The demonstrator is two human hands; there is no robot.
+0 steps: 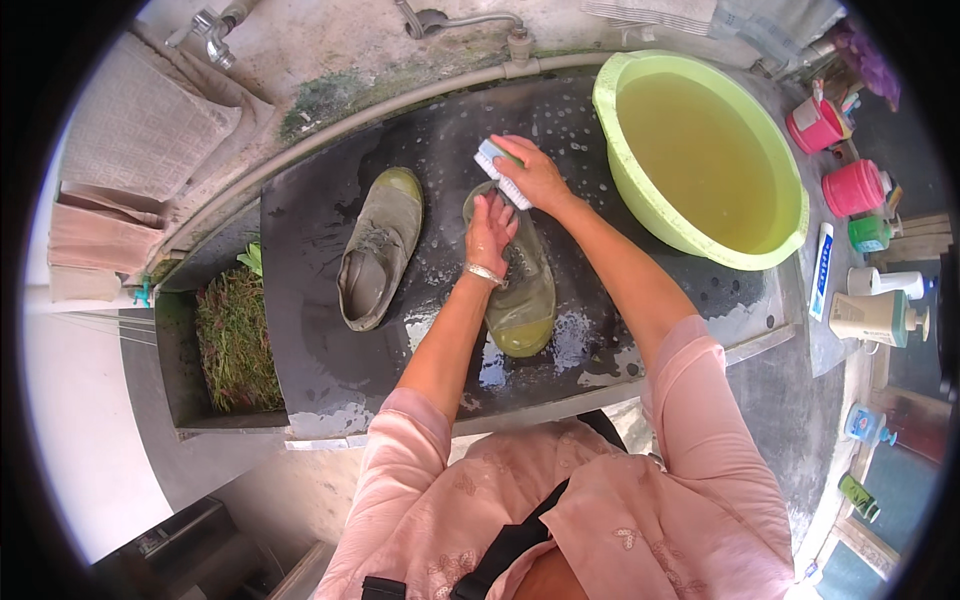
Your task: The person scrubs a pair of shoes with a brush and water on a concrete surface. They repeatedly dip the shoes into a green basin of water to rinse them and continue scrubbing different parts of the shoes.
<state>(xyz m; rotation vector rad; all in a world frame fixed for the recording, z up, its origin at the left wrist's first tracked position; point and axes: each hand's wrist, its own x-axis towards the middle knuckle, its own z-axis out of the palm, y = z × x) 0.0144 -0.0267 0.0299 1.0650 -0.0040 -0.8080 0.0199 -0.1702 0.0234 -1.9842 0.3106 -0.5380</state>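
A scrub brush with white bristles (513, 189) is gripped in my right hand (536, 176), above the heel end of a wet olive canvas shoe (521, 289). That shoe lies with its yellow-green toe towards me. My left hand (489, 231) rests at the shoe's heel and opening, palm partly up and fingers bent; whether it grips the shoe is hidden. To the left, the other canvas shoe (381, 244) stands on the wet dark slab (315, 360) with its toe pointing away from me.
A lime-green plastic basin (619, 161) of murky brownish water stands at the right. Beyond it are a toothpaste tube (822, 271), pump bottles and pink cups. A trough of plants (238, 341) adjoins the slab's left end. Pipes and a metal tap (210, 34) run along the wall.
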